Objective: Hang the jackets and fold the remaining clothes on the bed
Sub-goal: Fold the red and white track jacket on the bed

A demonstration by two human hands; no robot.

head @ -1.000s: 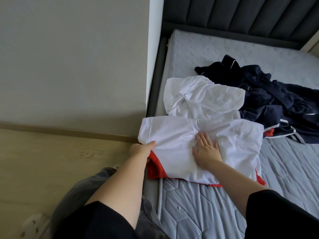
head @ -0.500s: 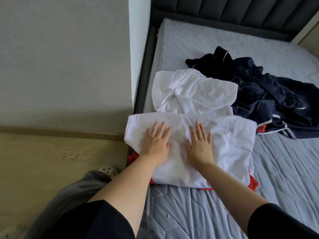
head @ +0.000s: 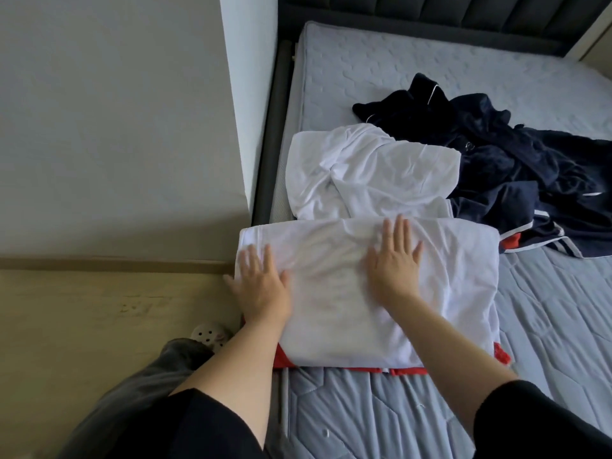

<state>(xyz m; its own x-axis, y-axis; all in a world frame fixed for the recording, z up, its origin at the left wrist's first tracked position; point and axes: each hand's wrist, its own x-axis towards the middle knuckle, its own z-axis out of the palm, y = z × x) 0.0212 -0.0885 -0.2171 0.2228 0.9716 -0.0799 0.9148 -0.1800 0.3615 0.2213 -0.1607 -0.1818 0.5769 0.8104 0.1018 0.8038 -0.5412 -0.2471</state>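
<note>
Head view, the only one we have: the left hand point(head: 261, 286) and right hand point(head: 394, 263) both lie palm-down on the folded white garment point(head: 447, 293) at the near-left corner of the bed point(head: 546, 326). Fingers point(head: 399, 230) are straight and spread, gripping nothing, just pressing the cloth flat. The left hand sits on the garment's left edge, partly past the mattress side and motion-blurred; the right is near the middle. We judge this as smoothing a fold: flat palms push out air and creases so the stack holds its shape. The white cloth is thin, soft and slightly see-through, a rough rectangle with fine wrinkles. A red garment point(head: 407, 371) lies under it, showing only as a strip at the near edge and corners. Just behind, touching it, is a second white garment point(head: 364, 173), loosely bunched, not yet folded. Beside that is a crumpled navy jacket pile point(head: 513, 160) with white piping, heavier-looking fabric, not yet hung. The mattress is grey, quilted, bare. A padded dark headboard point(head: 463, 11) is at the far end. Left of the bed is a pale wall point(head: 116, 111) and wood-look floor point(head: 99, 309), with a perforated slipper point(head: 210, 332) near the person's grey trouser leg point(head: 149, 376).
</note>
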